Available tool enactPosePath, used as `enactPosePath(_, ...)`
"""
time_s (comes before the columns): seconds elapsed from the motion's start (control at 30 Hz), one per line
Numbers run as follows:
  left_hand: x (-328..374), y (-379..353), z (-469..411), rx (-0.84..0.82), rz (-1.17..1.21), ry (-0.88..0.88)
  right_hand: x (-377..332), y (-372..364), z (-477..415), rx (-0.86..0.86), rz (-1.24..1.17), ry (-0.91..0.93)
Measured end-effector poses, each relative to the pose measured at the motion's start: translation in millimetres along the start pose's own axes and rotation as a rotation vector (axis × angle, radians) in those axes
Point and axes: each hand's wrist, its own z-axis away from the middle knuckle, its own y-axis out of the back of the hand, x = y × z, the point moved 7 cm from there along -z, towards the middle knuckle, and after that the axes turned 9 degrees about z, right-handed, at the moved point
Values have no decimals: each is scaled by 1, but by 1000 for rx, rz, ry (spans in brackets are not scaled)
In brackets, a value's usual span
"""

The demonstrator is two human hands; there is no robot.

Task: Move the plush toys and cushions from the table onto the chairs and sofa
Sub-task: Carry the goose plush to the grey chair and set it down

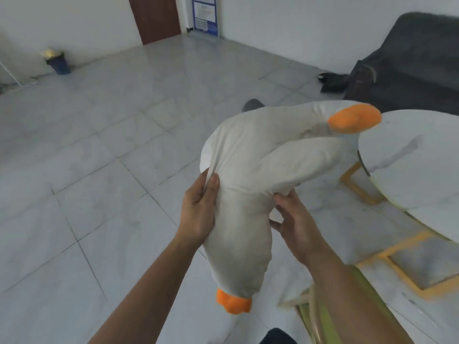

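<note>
I hold a white plush goose (250, 175) with an orange beak and orange feet in the air, above the tiled floor. My left hand (198, 207) pinches its fabric on the left side of the body. On the right side, under a wing, my right hand (295, 219) grips it. The beak points toward the white marble table (417, 170) at the right. A dark grey sofa (409, 70) stands at the far right against the wall. Part of a green chair (323, 316) shows under my right forearm.
The table stands on a yellow metal frame (402, 254). Dark shoes (332, 81) lie on the floor beside the sofa. A small blue bin (58, 63) sits by the left wall. A brown door (155, 17) is at the back. Open tiled floor spreads to the left.
</note>
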Motion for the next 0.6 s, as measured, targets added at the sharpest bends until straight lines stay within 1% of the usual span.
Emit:
enactPosePath(0.1,-5,-57,-58,-182,13,62,-10,34,-33,124,-94,10)
enactPosePath(0.17,-17,-97,-93,-280,16,94,-15,64,-58,272,-118,43)
enactPosePath(0.23,-36,-133,-131,-346,-23,103,-17,103,-84,440,-88,78)
enactPosePath(0.27,-46,-149,-152,-370,-50,109,-17,121,-98,496,-83,91)
enactPosePath(0.43,-81,-218,-258,-497,-184,207,-32,199,-191,613,-67,130)
enactPosePath(0.53,-79,-240,-332,-456,-227,181,-53,232,-263,618,6,150)
enactPosePath(0.6,-75,-244,-373,-407,-209,170,-63,246,-307,625,103,104)
